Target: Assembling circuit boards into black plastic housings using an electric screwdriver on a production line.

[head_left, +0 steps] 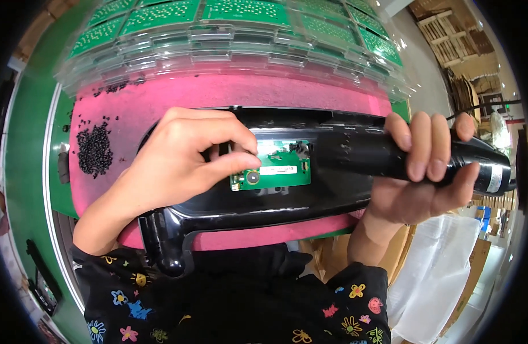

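Note:
A long black plastic housing (264, 211) lies across the pink mat in front of me, a stubby arm sticking out at its near left. In its middle sits a green circuit board (301, 179) with a white label strip and a round dark part. My left hand (186, 152) is pinched at the board's left edge; whatever is between its fingertips is hidden. My right hand (416, 192) wraps around a thick black cylindrical electric screwdriver (355, 150), held level over the housing's right part, its front end toward the board. I cannot make out whether its tip touches anything.
A pile of small black screws (94, 150) lies at the left of the pink mat (264, 86), with more scattered behind it. Stacked clear plastic trays (229, 43) holding green boards stand along the back. White plastic wrapping (436, 275) and cardboard are at the lower right.

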`<state>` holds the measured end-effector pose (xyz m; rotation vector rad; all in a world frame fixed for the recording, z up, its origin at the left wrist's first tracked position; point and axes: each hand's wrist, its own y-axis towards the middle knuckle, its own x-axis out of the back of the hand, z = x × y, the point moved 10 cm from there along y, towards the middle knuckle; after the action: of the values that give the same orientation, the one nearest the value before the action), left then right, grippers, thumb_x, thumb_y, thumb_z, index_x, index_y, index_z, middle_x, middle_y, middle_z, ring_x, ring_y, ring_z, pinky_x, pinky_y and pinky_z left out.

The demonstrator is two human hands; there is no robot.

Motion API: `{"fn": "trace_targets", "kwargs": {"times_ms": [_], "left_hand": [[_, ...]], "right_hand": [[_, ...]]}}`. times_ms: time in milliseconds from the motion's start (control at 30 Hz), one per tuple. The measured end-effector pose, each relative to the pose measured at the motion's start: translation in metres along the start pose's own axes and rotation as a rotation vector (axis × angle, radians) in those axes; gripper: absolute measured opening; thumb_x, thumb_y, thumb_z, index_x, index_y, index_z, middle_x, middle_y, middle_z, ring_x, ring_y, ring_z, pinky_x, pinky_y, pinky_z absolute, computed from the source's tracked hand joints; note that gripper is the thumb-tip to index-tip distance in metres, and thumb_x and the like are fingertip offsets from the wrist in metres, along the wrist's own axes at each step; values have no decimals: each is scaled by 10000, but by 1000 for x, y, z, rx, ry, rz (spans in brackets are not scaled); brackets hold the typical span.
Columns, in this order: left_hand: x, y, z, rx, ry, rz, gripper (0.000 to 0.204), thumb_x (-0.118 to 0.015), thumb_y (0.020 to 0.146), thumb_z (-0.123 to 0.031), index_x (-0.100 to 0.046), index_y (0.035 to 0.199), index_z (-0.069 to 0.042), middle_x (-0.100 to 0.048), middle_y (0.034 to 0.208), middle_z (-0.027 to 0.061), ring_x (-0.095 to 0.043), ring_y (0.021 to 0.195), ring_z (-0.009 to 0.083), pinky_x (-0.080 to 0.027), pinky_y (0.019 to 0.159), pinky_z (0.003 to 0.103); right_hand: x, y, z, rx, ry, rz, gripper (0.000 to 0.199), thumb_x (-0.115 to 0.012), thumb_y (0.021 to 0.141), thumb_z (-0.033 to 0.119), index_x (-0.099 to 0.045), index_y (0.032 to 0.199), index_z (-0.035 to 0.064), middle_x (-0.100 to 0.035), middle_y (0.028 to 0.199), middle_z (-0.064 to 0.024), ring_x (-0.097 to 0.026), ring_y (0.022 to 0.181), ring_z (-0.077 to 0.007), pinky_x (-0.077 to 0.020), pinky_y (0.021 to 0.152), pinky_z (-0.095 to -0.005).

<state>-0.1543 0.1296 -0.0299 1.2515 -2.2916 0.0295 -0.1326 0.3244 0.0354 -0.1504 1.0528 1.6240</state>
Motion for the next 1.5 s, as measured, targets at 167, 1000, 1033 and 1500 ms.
{"fn": "trace_targets", "kwargs": {"times_ms": [167, 1000, 1033, 1500], "left_hand": [[-11, 0, 2, 9, -14, 84, 145, -762, 758, 36, -686, 875, -2, -688, 779, 70, -656, 676, 169, -497, 602, 273], [-11, -12, -29, -370, 310, 16, 200, -753, 673, 28, -630, 830, 14, -620, 759, 104, -635, 721, 277, -498, 617, 358], [-12, -11, -27, -370, 310, 18, 200, -753, 673, 28, -630, 830, 14, -620, 759, 104, -635, 721, 277, -498, 617, 358], [-15, -8, -34, -411, 417, -6, 211, -754, 667, -48, -633, 837, -20, -631, 816, 69, -635, 754, 235, -474, 619, 328]], "right_hand": [[-8, -2, -7, -68, 148, -15, 265, -666, 911, 205, -459, 1057, 128, -515, 687, 62, -485, 619, -60, -341, 820, -300], [-13, -6, -22, -111, 64, 36, 300, -667, 911, 251, -475, 1105, 127, -528, 723, 50, -501, 642, -84, -338, 836, -329], [-12, -6, -22, -111, 65, 35, 300, -667, 911, 251, -475, 1105, 127, -528, 723, 50, -501, 642, -84, -338, 836, -329], [-13, -13, -32, -130, -24, 73, 314, -612, 939, 334, -477, 1165, 163, -505, 728, 63, -487, 646, -81, -361, 872, -378]]}}
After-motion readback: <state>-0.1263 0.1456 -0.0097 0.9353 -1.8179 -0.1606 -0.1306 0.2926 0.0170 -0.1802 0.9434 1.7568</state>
